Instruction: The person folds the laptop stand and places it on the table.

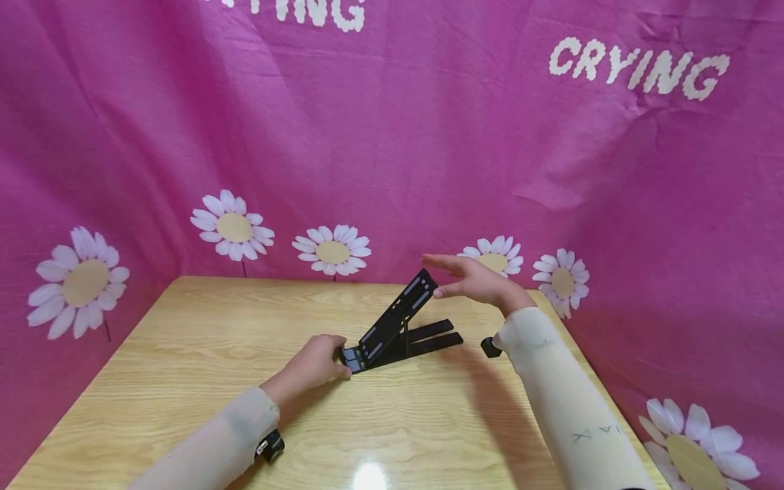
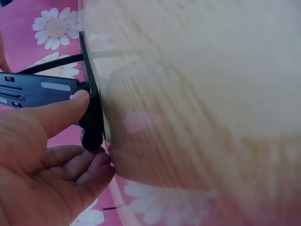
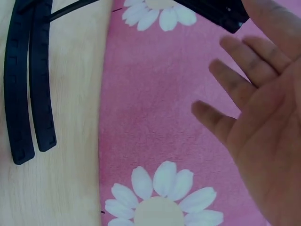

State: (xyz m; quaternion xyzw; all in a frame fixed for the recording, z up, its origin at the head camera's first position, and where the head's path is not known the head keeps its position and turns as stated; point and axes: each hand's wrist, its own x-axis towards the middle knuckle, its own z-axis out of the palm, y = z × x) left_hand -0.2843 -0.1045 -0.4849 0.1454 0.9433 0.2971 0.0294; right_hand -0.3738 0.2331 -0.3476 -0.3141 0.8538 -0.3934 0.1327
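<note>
A black foldable laptop stand (image 1: 387, 331) rests on the table, its upper panel tilted up to the right above two flat base legs (image 3: 41, 89). My left hand (image 1: 317, 359) grips the stand's low hinged end. In the left wrist view the thumb (image 2: 79, 101) presses on the panel side of the hinge and the fingers curl below it. My right hand (image 1: 480, 280) is beside the raised end of the panel, fingers spread and straight. The right wrist view shows the thumb close to that raised end and the palm bare.
The light wood table (image 1: 184, 401) has a glossy top. A pink cloth (image 1: 392, 150) with white daisies and lettering hangs behind it and at both sides. Small black devices (image 1: 269, 446) sit at both sleeved wrists.
</note>
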